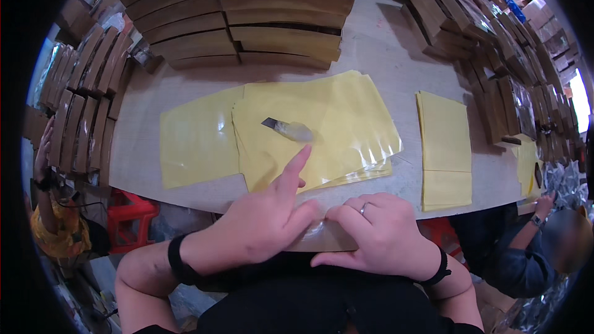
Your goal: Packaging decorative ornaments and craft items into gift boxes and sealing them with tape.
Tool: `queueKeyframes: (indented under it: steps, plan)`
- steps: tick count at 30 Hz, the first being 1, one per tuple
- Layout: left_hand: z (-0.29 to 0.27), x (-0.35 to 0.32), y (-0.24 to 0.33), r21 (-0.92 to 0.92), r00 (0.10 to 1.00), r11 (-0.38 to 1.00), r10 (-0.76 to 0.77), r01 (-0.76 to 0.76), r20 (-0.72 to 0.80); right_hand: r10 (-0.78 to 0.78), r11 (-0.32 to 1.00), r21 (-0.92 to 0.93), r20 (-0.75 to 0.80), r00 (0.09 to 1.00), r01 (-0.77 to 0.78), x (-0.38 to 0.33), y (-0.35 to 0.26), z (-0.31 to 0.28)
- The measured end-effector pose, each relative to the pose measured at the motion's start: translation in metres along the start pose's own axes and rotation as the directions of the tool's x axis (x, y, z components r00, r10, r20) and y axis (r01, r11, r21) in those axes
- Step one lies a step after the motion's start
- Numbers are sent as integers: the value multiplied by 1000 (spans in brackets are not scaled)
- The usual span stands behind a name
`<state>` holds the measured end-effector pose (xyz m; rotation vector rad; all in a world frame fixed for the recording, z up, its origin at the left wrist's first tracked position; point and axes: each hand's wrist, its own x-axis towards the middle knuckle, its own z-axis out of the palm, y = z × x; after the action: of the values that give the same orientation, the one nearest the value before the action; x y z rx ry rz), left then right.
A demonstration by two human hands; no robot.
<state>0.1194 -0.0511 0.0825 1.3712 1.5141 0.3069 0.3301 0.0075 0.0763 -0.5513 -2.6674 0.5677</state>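
Over the head feed I am seeing glossy yellow sheets (346,111) lying in an uneven, fanned stack on the pale table (377,43), white glare streaking their right side. A short cutter (294,130) is resting on top, dark blade, cloudy grip. The left hand (263,219) is pointing its index finger just beside that grip; the right hand (387,232) is resting curled by the table edge. I cannot tell whether either is pinching anything.
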Motion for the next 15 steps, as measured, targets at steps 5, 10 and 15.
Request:
queueKeyframes:
  steps: [5, 10, 15]
  plan:
    - [-25, 9, -26, -322, 916, 942, 40, 99, 398, -71, 997, -11, -89, 993, 71, -6, -4, -13]
    - [-44, -9, -60, -858, 981, 512, 179, -31, 71, 401, 804, 546, -203, 893, -237, -44, 26, -24]
    - [-35, -40, -29, -601, 878, 653, 435, -462, -202, 565, 491, 824, -54, 824, -283, -54, 37, -26]
